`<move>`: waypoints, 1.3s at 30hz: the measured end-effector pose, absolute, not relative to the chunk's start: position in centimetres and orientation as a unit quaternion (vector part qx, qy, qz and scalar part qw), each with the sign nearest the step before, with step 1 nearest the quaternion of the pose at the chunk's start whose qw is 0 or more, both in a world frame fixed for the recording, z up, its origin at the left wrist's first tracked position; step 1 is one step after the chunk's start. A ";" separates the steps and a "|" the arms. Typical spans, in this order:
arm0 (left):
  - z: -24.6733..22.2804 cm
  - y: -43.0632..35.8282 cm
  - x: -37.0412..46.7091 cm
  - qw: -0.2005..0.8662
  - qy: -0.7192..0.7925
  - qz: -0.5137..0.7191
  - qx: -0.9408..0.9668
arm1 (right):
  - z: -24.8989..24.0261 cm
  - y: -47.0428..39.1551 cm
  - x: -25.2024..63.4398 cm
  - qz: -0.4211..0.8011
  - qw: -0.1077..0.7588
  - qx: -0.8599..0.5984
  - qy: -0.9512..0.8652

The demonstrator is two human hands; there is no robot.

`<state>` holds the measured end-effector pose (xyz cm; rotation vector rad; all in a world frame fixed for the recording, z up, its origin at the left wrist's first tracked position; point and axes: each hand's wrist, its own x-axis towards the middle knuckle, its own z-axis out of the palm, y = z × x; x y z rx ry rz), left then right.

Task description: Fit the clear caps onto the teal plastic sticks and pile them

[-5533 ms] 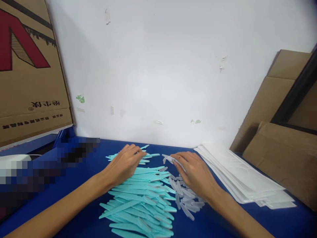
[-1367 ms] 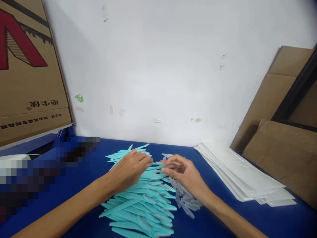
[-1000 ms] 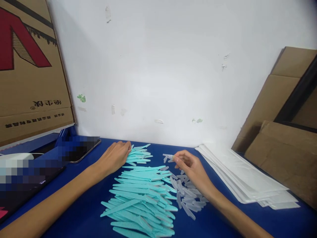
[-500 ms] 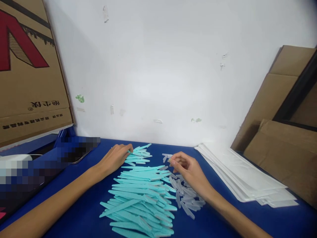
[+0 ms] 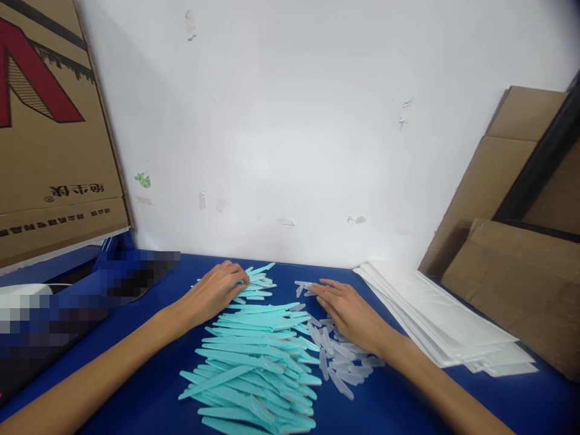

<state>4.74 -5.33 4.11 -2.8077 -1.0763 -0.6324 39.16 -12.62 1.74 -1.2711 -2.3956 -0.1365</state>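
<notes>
My left hand (image 5: 222,287) rests with bent fingers on the left side of the small pile of turquoise sticks (image 5: 260,284) near the wall; what its fingertips hold is hidden. My right hand (image 5: 347,305) lies palm down with its fingers stretched, fingertips at a few translucent pieces (image 5: 302,286). Below it spreads a heap of translucent caps (image 5: 342,365), partly covered by the hand. A large pile of turquoise sticks (image 5: 256,368) lies in the middle, nearest the front.
White flat sheets or bags (image 5: 444,320) are stacked at the right. Behind them lean cardboard pieces (image 5: 512,284). At the left stands a big printed carton (image 5: 54,157), with a pixelated area below it. A white wall (image 5: 281,121) rises behind the blue table (image 5: 149,377).
My right hand has turned palm down and its fingers have straightened over the translucent pieces. My left hand has shifted slightly right over the small pile. The view has moved a little.
</notes>
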 end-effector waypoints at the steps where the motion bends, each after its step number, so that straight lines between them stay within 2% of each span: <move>1: 4.2 -5.6 5.0 0.029 -0.339 -0.204 -0.918 | 1.6 -12.6 39.1 -0.045 0.204 -0.451 -0.867; 9: 3.9 -7.1 6.0 -0.063 -0.288 -0.198 -0.935 | 2.1 -12.5 38.5 -0.095 0.187 -0.447 -0.870; 19: 3.2 -7.2 6.6 -0.051 -0.324 -0.158 -0.931 | 2.5 -12.3 38.3 -0.152 0.149 -0.451 -0.867; 25: 3.0 -7.2 6.7 -0.006 -0.311 -0.156 -0.937 | 3.2 -12.7 38.0 -0.156 0.177 -0.465 -0.853; 34: 2.8 -6.9 6.9 0.023 -0.344 -0.188 -0.920 | 2.8 -13.5 37.1 -0.125 0.285 -0.441 -0.842; 39: 3.0 -7.1 7.1 0.037 -0.328 -0.195 -0.923 | 2.8 -13.5 37.0 -0.124 0.297 -0.431 -0.843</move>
